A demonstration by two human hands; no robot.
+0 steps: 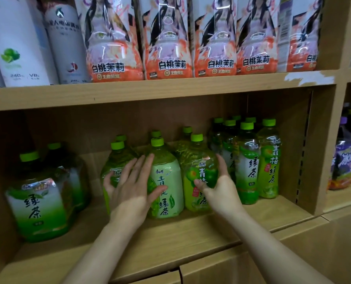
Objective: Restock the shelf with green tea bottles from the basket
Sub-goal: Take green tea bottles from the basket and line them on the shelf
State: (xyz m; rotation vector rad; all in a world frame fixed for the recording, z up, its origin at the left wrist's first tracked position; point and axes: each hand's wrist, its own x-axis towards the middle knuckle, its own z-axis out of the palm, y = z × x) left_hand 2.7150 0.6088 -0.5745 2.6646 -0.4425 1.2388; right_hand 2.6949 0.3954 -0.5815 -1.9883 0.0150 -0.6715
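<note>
Green tea bottles [166, 181] being aligned on the shelf [191, 228]: left hand [129, 189] and right hand [217, 185], fingers spread and released, rest on them; next, judged, another bottle.

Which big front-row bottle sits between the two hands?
The pale-label bottle, flanked by the left hand and the right hand; its front-row neighbours have darker green labels.

Wooden shelf [191, 228] with large green tea bottles. The left hand [129, 187] lies open, fingers [141, 167] spread, against a pale-labelled green tea bottle [166, 181] and the bottle at its left [114, 158]. The right hand [217, 185] cups a green plum tea bottle [199, 167]. Slimmer green tea bottles [250, 160] stand at right; another large bottle [39, 201] stands apart at left. Peach jasmine bottles [170, 37] fill the upper shelf [150, 89].
</note>
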